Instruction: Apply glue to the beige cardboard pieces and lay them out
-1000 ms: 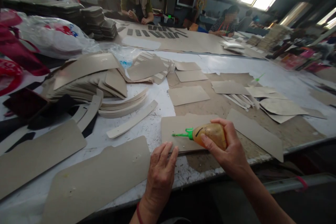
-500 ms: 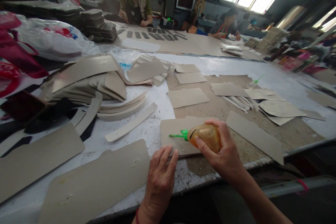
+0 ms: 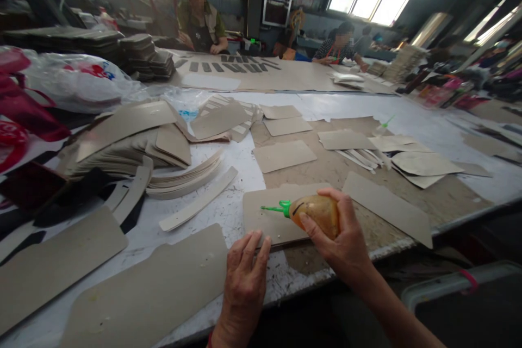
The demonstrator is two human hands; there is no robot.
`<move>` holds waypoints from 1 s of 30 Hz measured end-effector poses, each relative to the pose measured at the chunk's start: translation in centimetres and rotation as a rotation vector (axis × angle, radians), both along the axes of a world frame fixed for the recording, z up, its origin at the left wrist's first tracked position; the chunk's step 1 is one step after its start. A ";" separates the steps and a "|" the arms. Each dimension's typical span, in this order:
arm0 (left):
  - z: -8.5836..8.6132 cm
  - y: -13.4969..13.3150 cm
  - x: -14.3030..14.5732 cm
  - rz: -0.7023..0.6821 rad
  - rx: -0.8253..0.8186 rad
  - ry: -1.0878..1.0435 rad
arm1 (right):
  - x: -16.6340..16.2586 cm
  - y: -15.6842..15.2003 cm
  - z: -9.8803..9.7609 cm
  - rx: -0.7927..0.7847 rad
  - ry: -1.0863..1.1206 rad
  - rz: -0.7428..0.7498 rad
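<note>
The left hand (image 3: 244,277) is resting its fingertips on the near edge of a board stack (image 3: 281,225), fingers loosely spread, not pinching anything. A big notched panel (image 3: 147,288) is lying just left of it. The right hand (image 3: 340,228) is wrapping round a squeeze bottle (image 3: 316,213), thumb on the near side, fingers curling round the far side, so the bottle is lying sideways in its grip, ahead and right of the left hand. Looks like soft plastic to me: lightish, easily giving under a thumb, maybe slippery if any gunk is sitting outside. I'd be taking it by the fat belly too, not that skinny green nozzle (image 3: 277,207); can't tell if the tip is touching board. Farther out, beyond the left hand, curved strips (image 3: 198,179) are lying bunched, and a person in green sleeves (image 3: 202,24) is facing this way.
</note>
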State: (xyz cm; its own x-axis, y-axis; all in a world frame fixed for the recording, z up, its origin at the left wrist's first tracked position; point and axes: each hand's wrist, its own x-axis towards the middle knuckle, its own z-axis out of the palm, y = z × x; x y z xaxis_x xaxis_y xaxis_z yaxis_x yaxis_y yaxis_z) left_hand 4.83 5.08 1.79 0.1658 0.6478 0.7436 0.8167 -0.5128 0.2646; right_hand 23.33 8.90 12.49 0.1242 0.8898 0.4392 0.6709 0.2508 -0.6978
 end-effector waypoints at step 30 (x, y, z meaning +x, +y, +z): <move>0.2 1.4 2.9 -0.184 0.031 0.105 | 11.1 -1.9 -1.0 0.045 -0.092 -0.347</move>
State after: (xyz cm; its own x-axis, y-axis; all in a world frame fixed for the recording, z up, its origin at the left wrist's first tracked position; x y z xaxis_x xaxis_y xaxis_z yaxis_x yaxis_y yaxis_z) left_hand 7.75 6.46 2.00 0.3568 0.5766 0.7350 0.7308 -0.6624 0.1649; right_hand 34.38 6.98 11.48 0.3731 0.7811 0.5007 0.7810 0.0268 -0.6239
